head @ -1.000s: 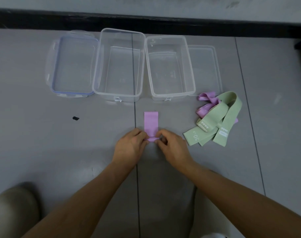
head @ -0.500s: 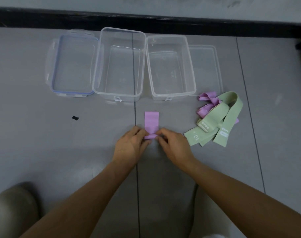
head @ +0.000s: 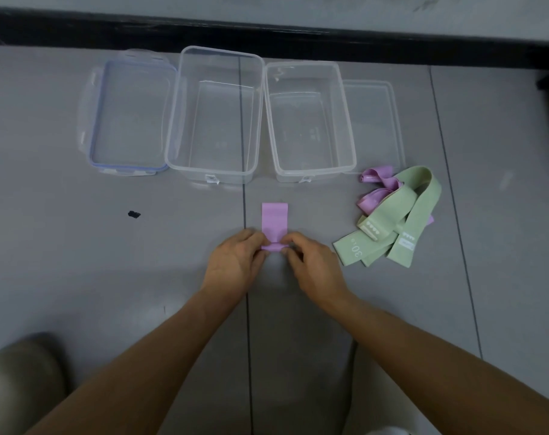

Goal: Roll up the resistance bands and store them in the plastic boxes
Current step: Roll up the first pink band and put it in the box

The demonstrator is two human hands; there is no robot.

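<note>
My fingertips cover both ends of the roll, so I can't see how tight it is wound. My left hand [head: 235,262] and right hand [head: 314,266] pinch the rolled near end of the purple band [head: 274,221], one from each side, fingers closed on it. Its flat remainder lies on the floor [head: 78,262], pointing away from me toward the boxes. My knee, bottom left, is cut off by the frame edge, and a dark object at the far right edge is too clipped to identify.

Compared with a second ago, the flat part of the band looks slightly shorter and my hands sit a touch farther forward; everything else is where it was.

Beyond the band stand two clear boxes, both holding no bands: the left box [head: 185,120] and the right box [head: 348,130]. A blue-edged lid [head: 97,120] lies just left of the left box, a clear lid [head: 392,120] just right of the right box, partly behind it.

To my right lies a pile: green bands [head: 392,221] lying over more purple bands [head: 376,196], which are partly hidden. One green band reads "30 lb"; the other labels show dots and small print I can't read. A small dark speck [head: 134,214] marks the floor to the left.
</note>
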